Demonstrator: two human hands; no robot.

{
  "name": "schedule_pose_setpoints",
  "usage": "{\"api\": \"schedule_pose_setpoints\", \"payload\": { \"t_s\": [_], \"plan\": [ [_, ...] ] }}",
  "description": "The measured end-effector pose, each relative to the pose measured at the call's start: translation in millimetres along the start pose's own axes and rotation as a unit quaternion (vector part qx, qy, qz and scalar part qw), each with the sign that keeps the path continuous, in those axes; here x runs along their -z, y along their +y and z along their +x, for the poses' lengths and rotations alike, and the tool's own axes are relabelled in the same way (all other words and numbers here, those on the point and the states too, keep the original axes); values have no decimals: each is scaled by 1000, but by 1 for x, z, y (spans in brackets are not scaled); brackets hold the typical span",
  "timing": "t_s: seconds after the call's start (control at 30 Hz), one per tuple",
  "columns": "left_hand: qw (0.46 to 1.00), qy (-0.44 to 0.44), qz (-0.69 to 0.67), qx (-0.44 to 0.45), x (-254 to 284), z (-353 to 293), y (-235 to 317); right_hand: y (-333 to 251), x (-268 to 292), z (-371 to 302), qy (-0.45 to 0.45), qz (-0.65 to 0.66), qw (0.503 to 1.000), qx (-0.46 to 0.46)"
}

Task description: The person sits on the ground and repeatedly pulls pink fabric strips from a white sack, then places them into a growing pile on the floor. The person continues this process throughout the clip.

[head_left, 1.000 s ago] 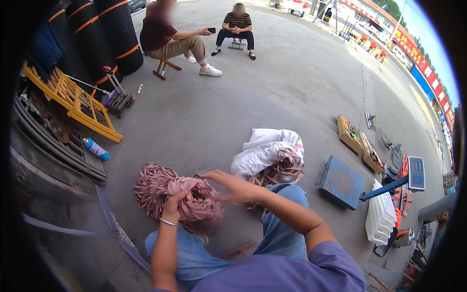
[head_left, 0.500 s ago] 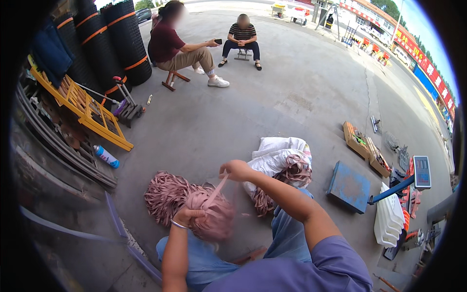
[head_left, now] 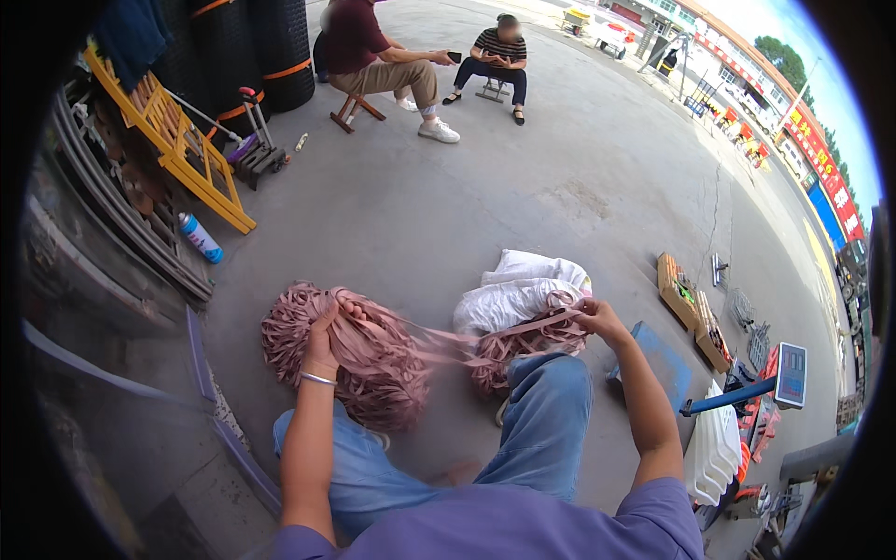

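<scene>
A thick bundle of dusty-pink flat straps [head_left: 383, 373] hangs in front of my left knee. My left hand [head_left: 327, 338], with a silver bangle at the wrist, is closed round the middle of it. Out to the right, my right hand [head_left: 602, 319] grips a few strap lengths. These stretched straps [head_left: 448, 343] run across between the bundle and my right hand, slightly blurred. Behind them a white woven sack [head_left: 518, 297] lies on the ground, with more pink straps [head_left: 499, 371] spilling from it beside my right knee.
A blue platform scale [head_left: 663, 364] stands at my right, near white plastic bins [head_left: 714, 448] and cardboard boxes of goods [head_left: 691, 303]. At left are a yellow frame [head_left: 177, 149], a spray can [head_left: 200, 238] and black rolls [head_left: 280, 56]. Two people sit on low stools ahead.
My right hand has swung from above the bundle far to the right, drawing straps out. My left hand and the bundle have shifted left and up. The view has tilted down.
</scene>
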State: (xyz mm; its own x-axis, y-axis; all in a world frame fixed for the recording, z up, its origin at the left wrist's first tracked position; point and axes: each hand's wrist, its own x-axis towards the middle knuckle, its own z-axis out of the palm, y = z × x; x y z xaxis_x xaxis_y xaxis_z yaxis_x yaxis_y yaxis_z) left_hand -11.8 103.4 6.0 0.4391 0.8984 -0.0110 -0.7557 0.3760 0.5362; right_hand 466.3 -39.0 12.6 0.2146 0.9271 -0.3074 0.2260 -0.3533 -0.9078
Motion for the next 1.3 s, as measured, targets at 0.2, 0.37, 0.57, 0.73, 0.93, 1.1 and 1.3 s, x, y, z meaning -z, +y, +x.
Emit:
{"api": "schedule_pose_setpoints", "payload": {
  "t_s": [0.2, 0.37, 0.57, 0.73, 0.93, 1.1, 1.3],
  "plan": [
    [996, 1, -30, -89, 15, -7, 45, -27, -59, 30, -50, 309, 949, 14],
    [996, -21, -50, -71, 18, -12, 63, -39, -117, 65, -114, 146, 983, -10],
    [997, -52, 15, 58, 12, -18, 60, -43, -222, 95, -84, -202, 948, 229],
    [948, -65, 256, 177, -16, -16, 42, -157, -317, 56, -218, -221, 808, 500],
    [930, -33, 275, 240, 6, -20, 24, -160, -316, 90, -229, -365, 710, 558],
    [943, -152, 90, 283, -9, -23, 15, -162, -319, 89, -159, -222, 792, 546],
    [940, -293, -168, 53, -34, -11, 29, -51, -305, 128, -397, 67, 912, 79]
  ]
}}
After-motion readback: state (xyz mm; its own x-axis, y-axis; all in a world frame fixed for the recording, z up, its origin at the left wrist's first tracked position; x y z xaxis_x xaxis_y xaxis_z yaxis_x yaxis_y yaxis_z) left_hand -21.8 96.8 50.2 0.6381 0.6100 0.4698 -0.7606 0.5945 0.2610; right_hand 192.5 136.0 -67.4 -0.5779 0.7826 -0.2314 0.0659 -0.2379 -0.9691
